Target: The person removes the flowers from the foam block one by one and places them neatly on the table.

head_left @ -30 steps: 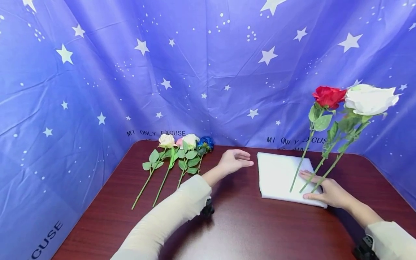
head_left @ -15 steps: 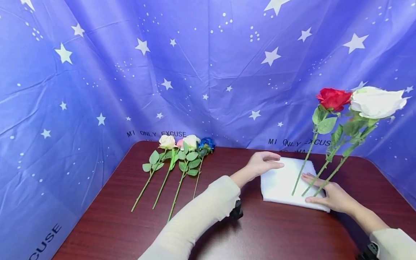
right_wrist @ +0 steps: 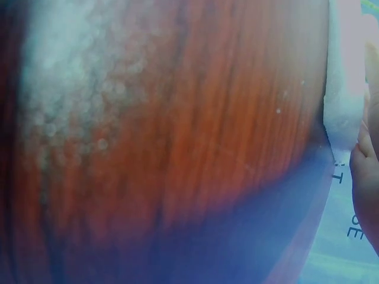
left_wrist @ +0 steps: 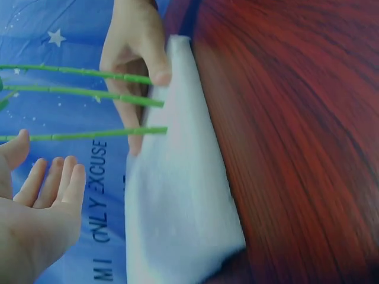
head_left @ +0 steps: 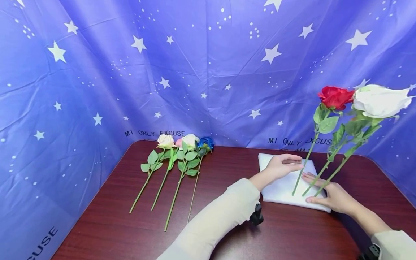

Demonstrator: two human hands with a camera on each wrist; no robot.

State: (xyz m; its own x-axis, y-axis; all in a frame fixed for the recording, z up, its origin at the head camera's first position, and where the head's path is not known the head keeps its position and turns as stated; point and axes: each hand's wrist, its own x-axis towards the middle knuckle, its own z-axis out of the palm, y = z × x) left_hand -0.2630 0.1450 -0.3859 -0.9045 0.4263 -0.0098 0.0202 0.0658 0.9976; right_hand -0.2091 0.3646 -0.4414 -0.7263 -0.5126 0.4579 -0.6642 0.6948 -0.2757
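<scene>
My left grip [head_left: 280, 168] is loosely spread, holding nothing, by the stem [head_left: 298, 181] of the red rose [head_left: 336, 97]; contact I can't judge. My right grip [head_left: 334, 196], fingers extended, touches the white slab [head_left: 276, 195] at its four o'clock. Four roses [head_left: 189, 141] lie toward nine on the bench [head_left: 227, 177].

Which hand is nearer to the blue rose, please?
Left: the left hand is above the white foam, right of the blue rose; the right hand touches the foam, farther right.
</scene>
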